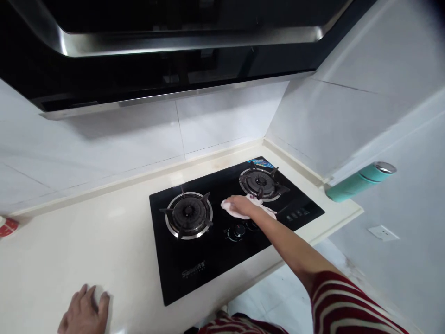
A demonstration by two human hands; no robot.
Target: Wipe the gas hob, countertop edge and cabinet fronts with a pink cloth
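Observation:
On the black glass gas stove (194,257), my right hand (242,206) presses down on a white cloth (261,207). The cloth is bunched under the fingers, and it lies between the left burner (189,214) and the right burner (261,182), close against the right one. Just in front of the cloth is a black control knob (238,230); a second knob is partly hidden by my forearm. My left hand (86,310) rests on the pale countertop (118,241) left of the stove, fingers apart, holding nothing.
A black range hood (181,69) hangs low over the stove. At the right end of the counter stands a teal bottle (359,182). A red object (8,227) sits at the far left edge. A wall socket (383,233) is on the right wall.

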